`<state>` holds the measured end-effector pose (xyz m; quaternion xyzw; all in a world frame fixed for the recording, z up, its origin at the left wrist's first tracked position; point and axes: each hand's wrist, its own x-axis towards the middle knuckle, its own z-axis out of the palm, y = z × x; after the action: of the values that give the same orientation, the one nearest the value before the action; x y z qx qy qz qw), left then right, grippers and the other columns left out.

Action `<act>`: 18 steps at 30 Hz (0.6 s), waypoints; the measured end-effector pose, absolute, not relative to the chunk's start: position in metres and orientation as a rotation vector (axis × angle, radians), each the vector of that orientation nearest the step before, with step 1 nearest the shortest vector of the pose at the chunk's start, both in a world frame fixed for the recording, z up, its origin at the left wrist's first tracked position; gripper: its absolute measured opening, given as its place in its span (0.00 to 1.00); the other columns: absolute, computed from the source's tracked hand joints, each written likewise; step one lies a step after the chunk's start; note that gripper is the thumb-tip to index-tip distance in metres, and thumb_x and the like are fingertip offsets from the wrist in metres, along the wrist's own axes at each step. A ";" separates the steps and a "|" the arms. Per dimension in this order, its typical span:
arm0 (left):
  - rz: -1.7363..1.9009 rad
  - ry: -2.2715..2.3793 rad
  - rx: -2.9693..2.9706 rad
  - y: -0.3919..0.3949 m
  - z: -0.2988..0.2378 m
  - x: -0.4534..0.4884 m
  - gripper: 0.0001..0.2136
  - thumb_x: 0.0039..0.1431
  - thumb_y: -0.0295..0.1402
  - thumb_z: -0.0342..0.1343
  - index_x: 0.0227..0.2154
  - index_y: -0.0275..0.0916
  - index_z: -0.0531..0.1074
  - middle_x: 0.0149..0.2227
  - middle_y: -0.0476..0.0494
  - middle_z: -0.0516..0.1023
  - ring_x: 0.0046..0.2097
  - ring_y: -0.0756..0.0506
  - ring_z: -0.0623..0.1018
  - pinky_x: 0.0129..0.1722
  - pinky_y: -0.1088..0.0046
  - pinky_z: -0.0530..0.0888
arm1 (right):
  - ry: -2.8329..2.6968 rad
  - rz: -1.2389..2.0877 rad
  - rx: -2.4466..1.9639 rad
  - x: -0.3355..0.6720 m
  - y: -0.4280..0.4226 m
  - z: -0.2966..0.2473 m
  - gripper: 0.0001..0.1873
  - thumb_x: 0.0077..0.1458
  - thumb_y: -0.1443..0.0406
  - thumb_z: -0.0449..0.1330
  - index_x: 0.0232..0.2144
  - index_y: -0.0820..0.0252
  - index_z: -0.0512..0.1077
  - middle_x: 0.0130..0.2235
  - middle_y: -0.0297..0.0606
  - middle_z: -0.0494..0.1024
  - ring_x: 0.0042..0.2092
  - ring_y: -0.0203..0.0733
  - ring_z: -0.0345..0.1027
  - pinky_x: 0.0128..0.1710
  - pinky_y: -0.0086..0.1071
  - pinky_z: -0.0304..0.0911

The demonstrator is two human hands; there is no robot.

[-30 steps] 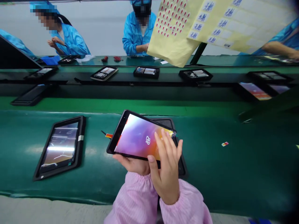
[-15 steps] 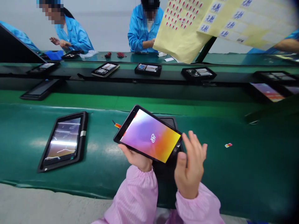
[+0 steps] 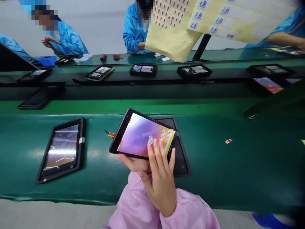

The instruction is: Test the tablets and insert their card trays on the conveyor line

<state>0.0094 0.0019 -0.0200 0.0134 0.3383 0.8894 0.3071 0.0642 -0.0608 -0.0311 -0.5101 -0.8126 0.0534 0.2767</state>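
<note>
A tablet (image 3: 135, 133) with a lit purple-to-yellow screen and small app icons is tilted above the bench. My left hand (image 3: 134, 163) supports it from below, thumb along its lower edge and other fingers hidden behind it. Over the lower right of the screen lies my right hand (image 3: 162, 178), its fingers stretched out; whether the fingertips touch the glass I cannot tell. A small orange tab (image 3: 111, 135) sticks out at the tablet's left edge. Partly hidden behind the tablet, a black tray (image 3: 182, 162) rests on the green bench.
Left on the bench (image 3: 214, 178) lies another tablet (image 3: 62, 148) in a black tray. A small coloured sticker (image 3: 228, 141) lies to the right. Beyond, several trayed devices (image 3: 143, 70) line a dark conveyor. Yellow sticker sheets (image 3: 171, 35) hang ahead; people in blue (image 3: 71, 36) sit opposite.
My right hand has moved left from beside the tablet to over its screen. App icons now show on the screen. The view has shifted slightly.
</note>
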 end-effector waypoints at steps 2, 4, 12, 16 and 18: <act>2.375 0.944 0.147 0.003 -0.020 0.010 0.29 0.64 0.55 0.33 0.60 0.50 0.63 0.58 0.49 0.71 0.59 0.39 0.71 0.56 0.64 0.72 | -2.206 0.151 -1.378 0.063 -0.070 -0.033 0.36 0.65 0.52 0.43 0.68 0.65 0.44 0.67 0.48 0.54 0.68 0.54 0.45 0.66 0.59 0.27; 2.432 0.971 0.213 0.004 -0.020 0.012 0.26 0.64 0.55 0.36 0.55 0.52 0.69 0.57 0.53 0.72 0.59 0.40 0.71 0.58 0.65 0.70 | -2.216 0.161 -1.382 0.062 -0.076 -0.034 0.37 0.65 0.51 0.44 0.67 0.65 0.45 0.67 0.46 0.55 0.68 0.53 0.45 0.66 0.57 0.24; 2.447 0.993 0.023 0.006 -0.016 0.015 0.26 0.63 0.54 0.39 0.57 0.50 0.66 0.56 0.50 0.73 0.62 0.38 0.67 0.59 0.62 0.69 | -2.200 0.172 -1.365 0.061 -0.083 -0.030 0.37 0.64 0.49 0.45 0.66 0.65 0.50 0.67 0.43 0.54 0.69 0.51 0.44 0.67 0.51 0.21; 2.368 1.034 0.124 0.003 -0.019 0.013 0.24 0.63 0.55 0.37 0.54 0.57 0.68 0.59 0.54 0.70 0.64 0.40 0.65 0.60 0.63 0.68 | -2.183 0.185 -1.345 0.061 -0.084 -0.026 0.36 0.64 0.49 0.45 0.65 0.65 0.53 0.67 0.43 0.55 0.68 0.51 0.46 0.67 0.50 0.20; 2.407 0.989 0.125 0.004 -0.020 0.012 0.25 0.63 0.55 0.38 0.55 0.54 0.68 0.58 0.54 0.71 0.64 0.39 0.65 0.61 0.63 0.67 | -2.172 0.208 -1.306 0.064 -0.083 -0.024 0.34 0.65 0.50 0.44 0.64 0.65 0.55 0.66 0.43 0.58 0.67 0.49 0.49 0.67 0.50 0.20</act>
<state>0.0124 0.0039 -0.0203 0.0463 0.3661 0.8908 0.2650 0.0638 -0.0834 -0.0240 -0.4905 -0.8163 0.0780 0.2948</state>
